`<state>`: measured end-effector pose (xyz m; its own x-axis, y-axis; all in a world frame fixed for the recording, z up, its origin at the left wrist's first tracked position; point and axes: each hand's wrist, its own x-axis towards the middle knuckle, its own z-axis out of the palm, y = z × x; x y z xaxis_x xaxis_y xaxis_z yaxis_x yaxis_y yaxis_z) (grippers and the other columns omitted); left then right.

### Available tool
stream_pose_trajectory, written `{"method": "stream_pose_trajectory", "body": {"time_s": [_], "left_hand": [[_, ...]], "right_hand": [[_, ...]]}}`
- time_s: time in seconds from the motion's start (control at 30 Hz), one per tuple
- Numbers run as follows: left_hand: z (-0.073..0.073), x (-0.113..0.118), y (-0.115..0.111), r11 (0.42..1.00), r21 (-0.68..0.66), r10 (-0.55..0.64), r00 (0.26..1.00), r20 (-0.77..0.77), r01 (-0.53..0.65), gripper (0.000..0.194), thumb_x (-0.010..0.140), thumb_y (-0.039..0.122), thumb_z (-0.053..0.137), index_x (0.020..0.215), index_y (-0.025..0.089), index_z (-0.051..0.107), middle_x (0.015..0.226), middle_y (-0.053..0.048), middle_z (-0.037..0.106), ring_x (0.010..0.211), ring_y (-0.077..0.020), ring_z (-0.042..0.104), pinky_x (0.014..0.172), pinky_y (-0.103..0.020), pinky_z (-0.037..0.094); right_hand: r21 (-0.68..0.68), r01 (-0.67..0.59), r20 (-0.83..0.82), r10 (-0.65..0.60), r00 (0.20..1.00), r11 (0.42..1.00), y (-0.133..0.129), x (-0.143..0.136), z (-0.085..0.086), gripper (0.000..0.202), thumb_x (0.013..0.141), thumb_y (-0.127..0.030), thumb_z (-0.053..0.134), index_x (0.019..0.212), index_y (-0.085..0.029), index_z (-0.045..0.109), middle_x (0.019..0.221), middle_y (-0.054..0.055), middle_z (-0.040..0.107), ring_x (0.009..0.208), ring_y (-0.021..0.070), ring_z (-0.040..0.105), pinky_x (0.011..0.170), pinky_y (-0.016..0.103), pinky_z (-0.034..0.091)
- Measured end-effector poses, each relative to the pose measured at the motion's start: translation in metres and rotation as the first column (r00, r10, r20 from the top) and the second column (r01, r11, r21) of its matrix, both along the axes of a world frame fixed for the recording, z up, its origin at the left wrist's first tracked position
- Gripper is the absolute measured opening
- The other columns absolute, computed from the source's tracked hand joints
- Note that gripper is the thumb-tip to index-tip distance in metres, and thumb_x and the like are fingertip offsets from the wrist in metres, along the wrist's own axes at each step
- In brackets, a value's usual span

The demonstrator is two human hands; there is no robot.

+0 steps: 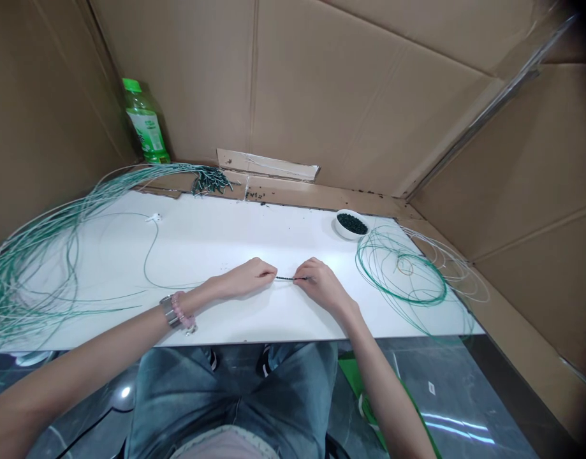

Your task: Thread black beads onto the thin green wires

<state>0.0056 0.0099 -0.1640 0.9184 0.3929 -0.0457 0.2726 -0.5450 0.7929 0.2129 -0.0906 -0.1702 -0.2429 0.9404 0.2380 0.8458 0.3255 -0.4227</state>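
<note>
Between my two hands runs a short dark twisted or beaded strand [285, 278], held level just above the white tabletop. My left hand [254, 275] pinches its left end, and my right hand [316, 280] pinches it on the right, where a dark tip shows past the fingers. From my left hand's side a thin green wire [152, 255] curves away over the table to a small white piece [155, 218]. A white bowl [338, 231] of small dark green beads [352, 223] stands beyond my right hand. Whether the strand is beads or twisted wire is too small to tell.
Loose green and white wires [39, 274] spread over the left side, their dark ends [211, 180] bunched at the back. A green wire coil [417, 301] lies at right. A green-capped bottle [146, 127] stands at back left. Cardboard walls [321, 83] enclose the table.
</note>
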Motion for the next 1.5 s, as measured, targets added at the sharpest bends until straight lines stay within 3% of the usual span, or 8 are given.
{"method": "stream_pose_trajectory", "body": {"time_s": [0.27, 0.47, 0.67, 0.83, 0.93, 1.17, 1.33, 1.5], "left_hand": [[-0.001, 0.000, -0.001, 1.000, 0.002, -0.003, 1.000, -0.010, 0.003, 0.025, 0.082, 0.023, 0.037, 0.059, 0.015, 0.038, 0.055, 0.003, 0.032, 0.054, -0.0091, 0.028, 0.054, -0.025, 0.022], [0.000, -0.001, 0.000, 1.000, 0.006, -0.022, 0.999, -0.024, 0.023, 0.024, 0.083, 0.024, 0.036, 0.065, 0.014, 0.049, 0.060, 0.001, 0.044, 0.057, -0.0099, 0.036, 0.057, -0.024, 0.025], [0.000, -0.002, -0.002, 0.999, 0.035, -0.014, 0.999, -0.034, 0.015, 0.025, 0.082, 0.023, 0.037, 0.057, 0.016, 0.034, 0.055, 0.003, 0.031, 0.053, -0.0095, 0.027, 0.055, -0.026, 0.021], [0.002, -0.001, -0.002, 0.999, 0.032, -0.013, 0.999, -0.047, 0.015, 0.025, 0.081, 0.022, 0.037, 0.057, 0.017, 0.031, 0.054, 0.003, 0.029, 0.052, -0.0099, 0.026, 0.054, -0.027, 0.021], [0.005, 0.000, -0.003, 0.999, 0.029, -0.021, 0.998, -0.057, 0.022, 0.025, 0.079, 0.021, 0.038, 0.056, 0.017, 0.030, 0.053, 0.003, 0.029, 0.052, -0.0100, 0.026, 0.054, -0.028, 0.020], [0.008, -0.004, -0.005, 1.000, 0.013, -0.028, 0.997, -0.077, 0.029, 0.026, 0.079, 0.023, 0.041, 0.055, 0.017, 0.031, 0.052, 0.002, 0.029, 0.049, -0.0101, 0.025, 0.050, -0.028, 0.018], [0.012, 0.001, -0.003, 1.000, -0.003, 0.031, 0.999, -0.034, -0.031, 0.030, 0.082, 0.035, 0.045, 0.060, 0.015, 0.048, 0.059, -0.001, 0.046, 0.055, -0.0123, 0.036, 0.054, -0.027, 0.024], [0.010, 0.036, -0.011, 0.992, -0.124, 0.034, 0.995, 0.091, -0.023, 0.033, 0.084, 0.044, 0.048, 0.084, 0.014, 0.062, 0.086, -0.007, 0.063, 0.078, -0.0172, 0.052, 0.067, -0.025, 0.036]], "right_hand": [[0.034, 0.019, -0.012, -0.019, 1.000, 0.999, 0.001, -0.022, 0.008, 0.025, 0.088, -0.039, 0.056, 0.096, -0.016, 0.062, 0.099, 0.005, 0.063, 0.095, 0.0165, 0.059, 0.085, 0.037, 0.049], [0.070, 0.053, -0.053, -0.049, 0.997, 0.996, 0.008, -0.045, 0.000, 0.022, 0.090, -0.035, 0.054, 0.085, -0.015, 0.062, 0.094, 0.004, 0.063, 0.091, 0.0147, 0.059, 0.083, 0.035, 0.049], [0.049, 0.057, -0.037, -0.055, 0.998, 0.997, -0.001, -0.026, -0.006, 0.020, 0.090, -0.033, 0.054, 0.087, -0.015, 0.062, 0.098, 0.005, 0.063, 0.095, 0.0157, 0.058, 0.086, 0.036, 0.048], [0.006, 0.034, -0.024, -0.034, 0.999, 0.999, -0.013, 0.011, 0.001, 0.026, 0.088, -0.035, 0.058, 0.105, -0.016, 0.061, 0.112, 0.007, 0.060, 0.108, 0.0203, 0.055, 0.093, 0.043, 0.045], [-0.009, 0.069, -0.014, -0.069, 0.997, 0.998, -0.017, 0.031, 0.000, 0.022, 0.089, -0.032, 0.057, 0.101, -0.015, 0.062, 0.112, 0.007, 0.060, 0.109, 0.0202, 0.055, 0.093, 0.043, 0.045], [0.003, 0.079, -0.005, -0.079, 0.997, 0.997, -0.017, 0.034, -0.001, 0.018, 0.091, -0.029, 0.053, 0.097, -0.015, 0.062, 0.109, 0.006, 0.061, 0.105, 0.0182, 0.057, 0.091, 0.040, 0.047], [0.000, 0.052, -0.017, -0.052, 0.998, 0.999, -0.019, 0.034, 0.012, 0.019, 0.092, -0.031, 0.052, 0.094, -0.014, 0.061, 0.096, 0.004, 0.062, 0.093, 0.0153, 0.059, 0.083, 0.036, 0.050], [0.004, -0.003, -0.056, 0.003, 0.998, 1.000, -0.016, 0.028, 0.022, 0.021, 0.092, -0.032, 0.052, 0.088, -0.014, 0.062, 0.089, 0.003, 0.063, 0.087, 0.0140, 0.060, 0.081, 0.034, 0.050]]}}
